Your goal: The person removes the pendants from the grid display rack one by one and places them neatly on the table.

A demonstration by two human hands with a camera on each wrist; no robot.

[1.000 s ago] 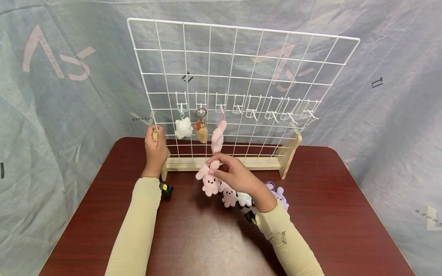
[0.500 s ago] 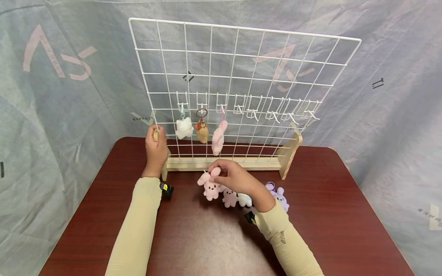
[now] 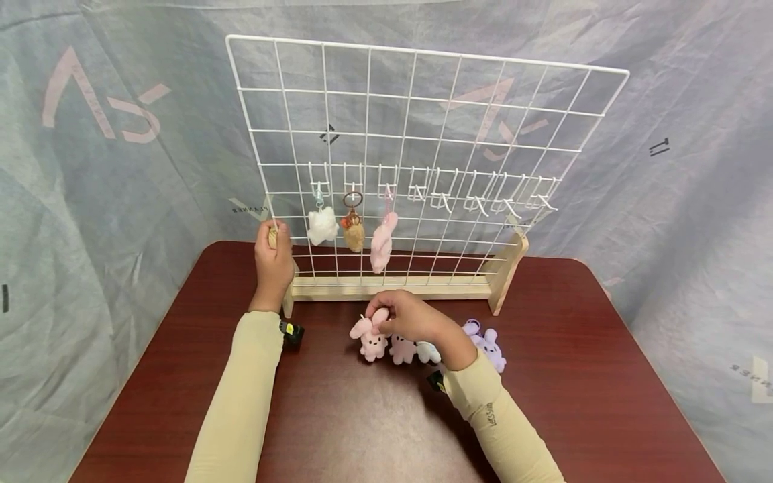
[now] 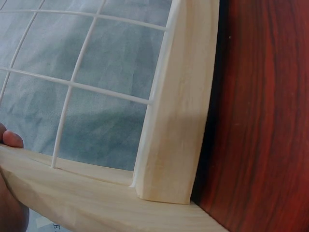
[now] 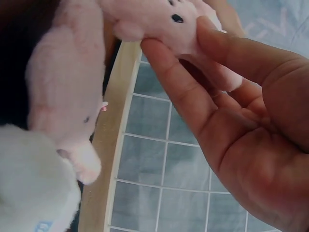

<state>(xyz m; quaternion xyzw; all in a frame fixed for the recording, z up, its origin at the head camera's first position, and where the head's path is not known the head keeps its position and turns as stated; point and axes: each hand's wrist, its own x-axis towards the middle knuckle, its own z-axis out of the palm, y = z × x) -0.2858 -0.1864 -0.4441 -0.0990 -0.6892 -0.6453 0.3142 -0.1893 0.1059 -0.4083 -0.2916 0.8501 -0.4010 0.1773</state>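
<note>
My left hand (image 3: 272,268) grips the wooden side upright (image 4: 63,193) of a white wire grid rack (image 3: 417,144). In the head view my right hand (image 3: 417,318) pinches a pink plush bunny keychain (image 3: 373,346) by its head and ear, low over the table in front of the rack. The right wrist view shows thumb and fingertips on either side of the bunny's head. Beside it are a second pink plush (image 3: 402,349) and a white plush (image 3: 429,352), partly covered by the hand. Farther right lies a purple bunny plush (image 3: 490,350).
Hanging from the rack's hooks are a white plush (image 3: 323,225), a brown plush with a ring (image 3: 353,235) and a pink plush (image 3: 382,245). Several bare hooks (image 3: 477,203) run to the right. The dark red table (image 3: 338,416) reaches a grey cloth backdrop (image 3: 145,181).
My right hand has lowered the pink bunny toward the table and a little right, away from the hanging pink plush. The left hand keeps its grip on the rack.
</note>
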